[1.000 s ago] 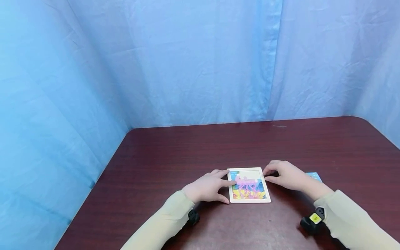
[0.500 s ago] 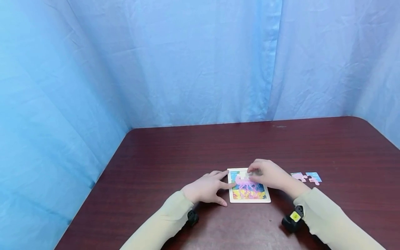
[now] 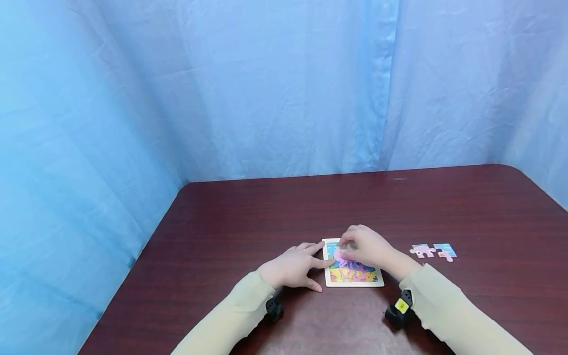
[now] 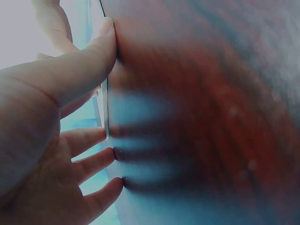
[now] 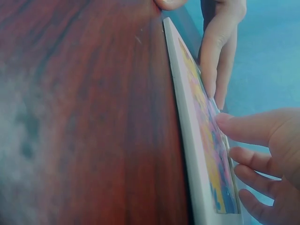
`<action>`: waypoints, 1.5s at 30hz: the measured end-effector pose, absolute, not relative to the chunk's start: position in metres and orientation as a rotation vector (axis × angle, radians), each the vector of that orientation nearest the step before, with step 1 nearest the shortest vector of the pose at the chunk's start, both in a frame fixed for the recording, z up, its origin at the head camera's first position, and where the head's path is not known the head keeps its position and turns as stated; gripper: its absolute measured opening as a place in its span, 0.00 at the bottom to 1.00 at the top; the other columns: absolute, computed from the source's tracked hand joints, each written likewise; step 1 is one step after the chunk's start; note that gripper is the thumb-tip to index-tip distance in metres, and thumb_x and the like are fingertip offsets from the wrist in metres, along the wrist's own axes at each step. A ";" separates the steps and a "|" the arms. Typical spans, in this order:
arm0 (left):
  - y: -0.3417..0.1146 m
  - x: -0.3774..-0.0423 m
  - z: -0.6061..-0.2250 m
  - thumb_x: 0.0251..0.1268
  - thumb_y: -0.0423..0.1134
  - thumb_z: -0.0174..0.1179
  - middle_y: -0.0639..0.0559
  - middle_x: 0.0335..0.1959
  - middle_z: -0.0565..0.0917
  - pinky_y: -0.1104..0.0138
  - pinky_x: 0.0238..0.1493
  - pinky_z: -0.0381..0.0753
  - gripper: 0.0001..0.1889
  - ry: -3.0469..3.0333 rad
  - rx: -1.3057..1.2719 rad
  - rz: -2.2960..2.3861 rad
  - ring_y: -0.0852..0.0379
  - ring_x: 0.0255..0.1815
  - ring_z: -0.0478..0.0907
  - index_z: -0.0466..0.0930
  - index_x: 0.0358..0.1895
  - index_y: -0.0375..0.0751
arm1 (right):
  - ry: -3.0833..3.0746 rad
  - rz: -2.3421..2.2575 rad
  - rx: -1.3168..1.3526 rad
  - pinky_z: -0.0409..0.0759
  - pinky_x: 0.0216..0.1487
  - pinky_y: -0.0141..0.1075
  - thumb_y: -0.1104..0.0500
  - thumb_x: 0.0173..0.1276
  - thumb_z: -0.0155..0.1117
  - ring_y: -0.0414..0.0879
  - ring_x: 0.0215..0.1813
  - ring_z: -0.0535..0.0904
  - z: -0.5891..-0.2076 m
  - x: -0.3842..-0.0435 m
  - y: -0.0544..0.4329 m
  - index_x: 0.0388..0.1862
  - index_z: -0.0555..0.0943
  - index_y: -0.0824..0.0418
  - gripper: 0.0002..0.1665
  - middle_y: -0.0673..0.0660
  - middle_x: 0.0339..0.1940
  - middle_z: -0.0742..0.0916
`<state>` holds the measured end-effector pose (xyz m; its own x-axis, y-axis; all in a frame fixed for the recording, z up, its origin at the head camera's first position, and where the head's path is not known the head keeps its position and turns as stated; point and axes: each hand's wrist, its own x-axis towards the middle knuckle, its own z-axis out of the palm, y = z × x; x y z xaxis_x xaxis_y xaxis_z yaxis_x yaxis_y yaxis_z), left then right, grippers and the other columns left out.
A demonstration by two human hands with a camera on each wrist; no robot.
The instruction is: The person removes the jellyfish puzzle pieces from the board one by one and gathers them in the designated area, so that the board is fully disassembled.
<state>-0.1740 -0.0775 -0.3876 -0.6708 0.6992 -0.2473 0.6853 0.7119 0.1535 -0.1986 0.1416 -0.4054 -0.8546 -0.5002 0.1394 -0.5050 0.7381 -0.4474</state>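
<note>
2 hands (image 3: 292, 266) (image 3: 371, 247) on pzl (image 3: 354, 277), L spread

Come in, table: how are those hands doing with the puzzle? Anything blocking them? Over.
Left hand, fingers spread, on framed puzzle. Right hand over it, grip unclear. Two loose pieces off right; nothing seems in the way.

Open table (image 3: 248, 212) stretches behind and left of the small picture puzzle (image 3: 355, 284), as far as a blue curtain (image 3: 284, 88) at the back. The left hand (image 3: 294, 266) blocks the puzzle's left edge and the right hand (image 3: 368, 247) its upper right, leaving the near edge reachable between the forearms. Two loose pieces (image 3: 423, 251) obstruct the tabletop farther right.
</note>
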 end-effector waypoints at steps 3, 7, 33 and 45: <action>-0.080 -0.174 -0.388 0.54 0.58 0.64 0.48 0.76 0.54 0.58 0.68 0.63 0.35 2.631 1.090 0.075 0.50 0.72 0.59 0.65 0.68 0.65 | -2.934 0.741 0.820 0.77 0.45 0.43 0.57 0.54 0.73 0.44 0.38 0.75 -0.407 -0.198 0.138 0.32 0.86 0.56 0.07 0.48 0.32 0.83; -0.083 -0.173 -0.389 0.54 0.58 0.64 0.48 0.76 0.54 0.57 0.67 0.63 0.35 2.632 1.098 0.087 0.49 0.71 0.60 0.65 0.68 0.65 | -2.959 0.742 0.764 0.77 0.46 0.43 0.56 0.54 0.73 0.45 0.39 0.75 -0.408 -0.198 0.133 0.30 0.86 0.55 0.06 0.49 0.33 0.83; -0.083 -0.174 -0.387 0.53 0.57 0.65 0.48 0.75 0.56 0.59 0.67 0.64 0.35 2.641 1.063 0.084 0.50 0.71 0.60 0.66 0.67 0.64 | -2.966 0.807 0.678 0.78 0.44 0.43 0.62 0.55 0.73 0.45 0.37 0.75 -0.409 -0.198 0.122 0.23 0.81 0.54 0.07 0.52 0.36 0.81; -0.081 -0.176 -0.390 0.52 0.57 0.66 0.50 0.75 0.55 0.59 0.67 0.63 0.35 2.642 1.067 0.099 0.50 0.71 0.60 0.66 0.67 0.65 | -2.924 0.840 0.706 0.78 0.41 0.42 0.63 0.52 0.74 0.44 0.35 0.76 -0.408 -0.197 0.126 0.37 0.82 0.60 0.13 0.53 0.36 0.83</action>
